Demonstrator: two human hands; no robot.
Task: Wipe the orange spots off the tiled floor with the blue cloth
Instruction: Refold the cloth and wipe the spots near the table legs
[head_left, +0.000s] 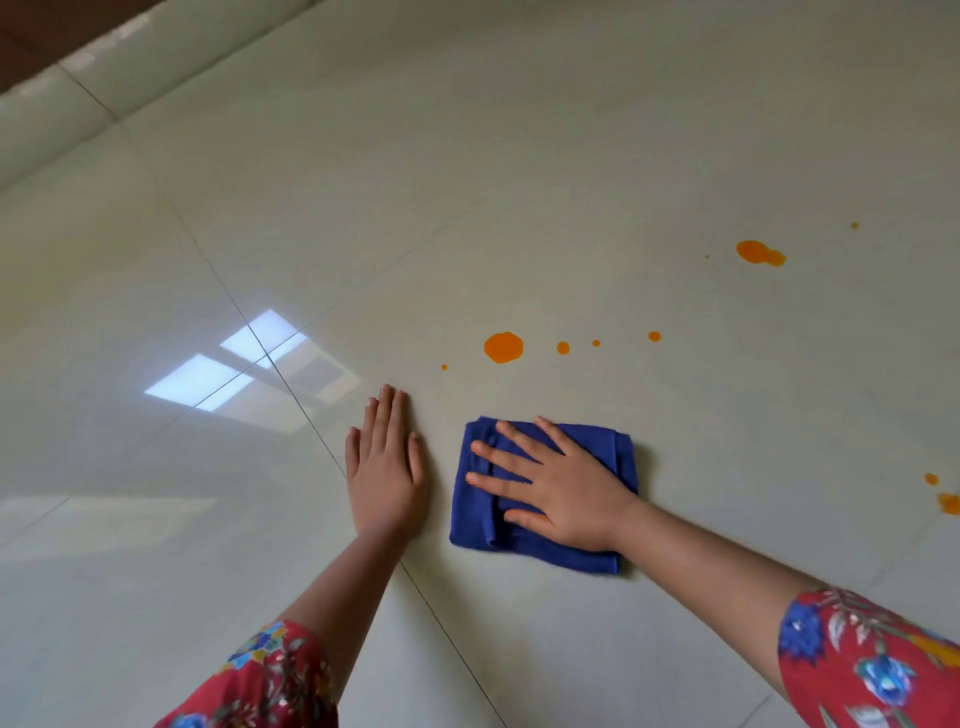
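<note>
**Q:** Where is the cloth?

**A:** The folded blue cloth (605, 441) lies flat on the pale tiled floor (519, 182), pinned under the right hand (561, 488). Its fingers are straight and spread, pressing down rather than gripping.

**Q:** And the other hand?

**A:** The left hand (387, 462) rests palm-down on bare tile just left of the cloth, fingers straight and together, holding nothing.

**Q:** The spots?

**A:** The largest orange spot (503, 347) sits beyond the cloth and apart from it, with smaller dots (563, 347) strung out to its right (one speck lies on its left). A double blot (759, 252) lies farther right, and more orange (949, 503) shows at the right edge.

**Q:** Anything else?

**A:** Red floral sleeves (872, 665), and a window's reflection (228, 364) on the glossy tiles.
</note>
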